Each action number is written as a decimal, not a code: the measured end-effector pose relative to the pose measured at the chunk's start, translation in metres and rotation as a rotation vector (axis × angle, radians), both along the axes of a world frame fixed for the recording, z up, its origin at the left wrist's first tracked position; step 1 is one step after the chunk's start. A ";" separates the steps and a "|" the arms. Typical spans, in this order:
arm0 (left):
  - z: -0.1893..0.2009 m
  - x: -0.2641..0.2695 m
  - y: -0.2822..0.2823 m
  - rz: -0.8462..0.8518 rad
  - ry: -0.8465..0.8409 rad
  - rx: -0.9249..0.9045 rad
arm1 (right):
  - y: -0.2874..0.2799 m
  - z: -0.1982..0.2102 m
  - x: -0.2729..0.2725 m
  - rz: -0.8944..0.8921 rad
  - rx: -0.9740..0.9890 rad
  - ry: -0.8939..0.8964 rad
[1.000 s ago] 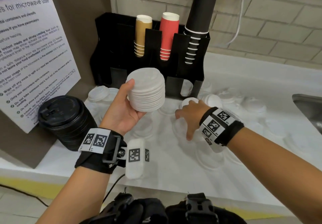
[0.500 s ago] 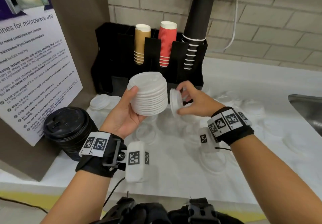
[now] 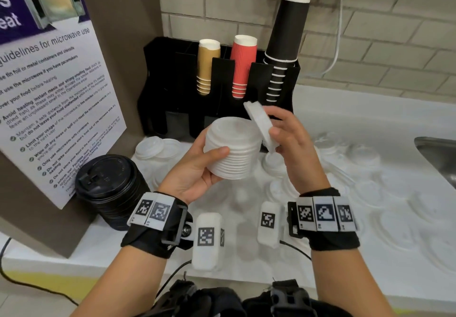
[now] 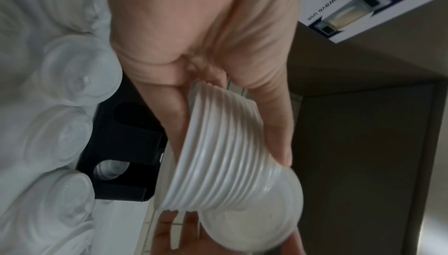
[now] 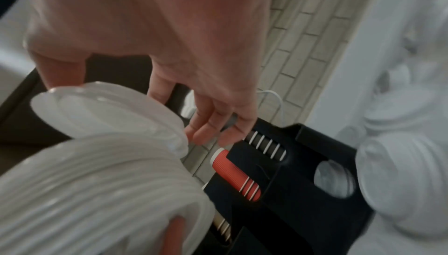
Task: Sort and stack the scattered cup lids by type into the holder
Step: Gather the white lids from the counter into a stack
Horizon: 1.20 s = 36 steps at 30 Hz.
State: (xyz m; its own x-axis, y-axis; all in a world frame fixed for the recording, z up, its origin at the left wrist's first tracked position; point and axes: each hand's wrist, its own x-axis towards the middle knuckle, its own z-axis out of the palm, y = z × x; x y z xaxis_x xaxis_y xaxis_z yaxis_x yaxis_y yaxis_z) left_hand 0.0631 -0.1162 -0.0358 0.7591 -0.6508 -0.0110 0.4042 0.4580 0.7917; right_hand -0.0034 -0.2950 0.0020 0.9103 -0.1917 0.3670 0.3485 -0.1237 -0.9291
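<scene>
My left hand [image 3: 195,171] grips a tall stack of white lids [image 3: 232,149] above the counter, thumb on its near side; the left wrist view shows the same stack [image 4: 225,154] in my palm. My right hand [image 3: 288,139] pinches a single white lid [image 3: 260,124], tilted on edge against the stack's upper right rim. In the right wrist view this single lid [image 5: 109,111] sits just over the stack [image 5: 97,192]. The black holder [image 3: 172,90] stands behind, against the wall, with several translucent lids [image 3: 365,154] scattered on the counter.
A stack of black lids [image 3: 111,188] stands at the left by a poster board [image 3: 49,82]. Gold, red and black cup stacks [image 3: 243,65] rise from the holder. A steel sink [image 3: 436,154] lies at the right edge. A white cable [image 3: 338,33] hangs on the brick wall.
My right hand took a white lid off the counter and raised it to the top right of the stack. My left hand kept its hold on the stack, tilting it slightly.
</scene>
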 end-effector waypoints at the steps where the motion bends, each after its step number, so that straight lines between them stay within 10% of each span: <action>1: -0.001 0.000 0.000 0.000 -0.017 0.028 | 0.002 0.001 0.000 -0.005 -0.060 -0.004; 22: -0.003 -0.003 -0.008 -0.030 -0.111 0.123 | 0.007 -0.002 -0.004 -0.137 -0.368 0.064; 36: -0.026 -0.016 -0.044 -0.151 0.328 0.324 | -0.019 -0.030 -0.034 -0.064 -0.509 0.486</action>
State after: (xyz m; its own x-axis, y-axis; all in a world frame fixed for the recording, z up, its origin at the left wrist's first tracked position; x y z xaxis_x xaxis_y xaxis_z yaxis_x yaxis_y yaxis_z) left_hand 0.0473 -0.1598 -0.0618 0.5786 -0.6773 -0.4544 0.6997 0.1260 0.7032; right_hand -0.0374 -0.3142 -0.0276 0.9865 -0.1629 -0.0198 -0.1136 -0.5910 -0.7986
